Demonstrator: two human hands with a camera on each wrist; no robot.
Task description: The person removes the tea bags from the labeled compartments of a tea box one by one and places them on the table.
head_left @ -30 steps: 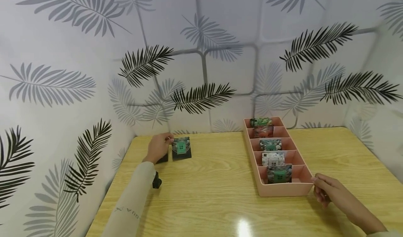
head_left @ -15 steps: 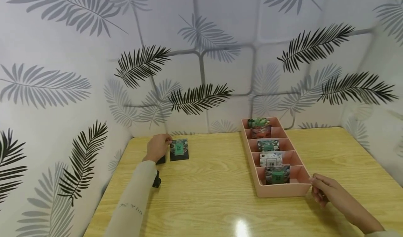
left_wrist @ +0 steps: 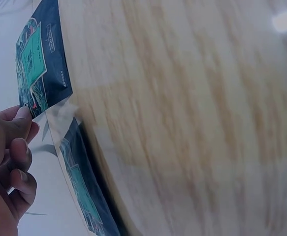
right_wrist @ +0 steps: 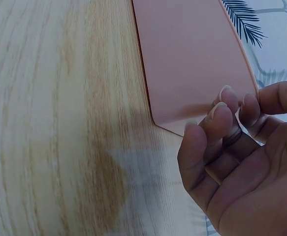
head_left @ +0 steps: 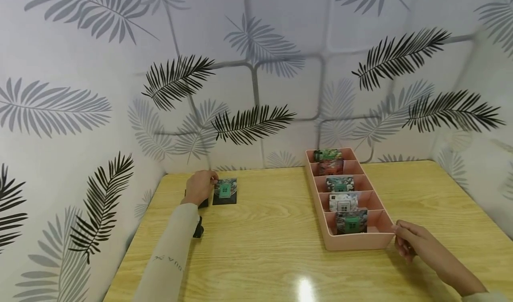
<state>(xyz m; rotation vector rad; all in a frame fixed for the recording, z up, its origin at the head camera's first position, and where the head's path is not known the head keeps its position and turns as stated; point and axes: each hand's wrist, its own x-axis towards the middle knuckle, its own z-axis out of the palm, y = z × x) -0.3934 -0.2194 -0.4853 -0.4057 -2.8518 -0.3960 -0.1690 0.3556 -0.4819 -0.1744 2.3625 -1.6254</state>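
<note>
My left hand (head_left: 199,187) is at the table's back left. Its thumb and index finger pinch a corner of a dark sachet with a green label (head_left: 225,190); in the left wrist view this sachet (left_wrist: 40,59) stands tilted near the table's edge. A second dark sachet (left_wrist: 86,189) lies beside it, mostly hidden by my hand in the head view. To the right is a long pink divided box (head_left: 358,242), with upright sachets in its compartments. My right hand (head_left: 417,244) holds the box's near right corner between thumb and index finger, the other fingers loosely curled.
The box's compartments hold a green sachet (head_left: 327,154), a red sachet (head_left: 331,167), a white sachet (head_left: 343,202) and darker ones. A patterned wall (head_left: 276,92) rises directly behind the wooden table (head_left: 264,244). A black device (head_left: 198,229) sits at my left wrist.
The head view has shifted slightly. My left hand has edged the pinched sachet a little left and turned it straighter. My right hand stays at the box's corner.
</note>
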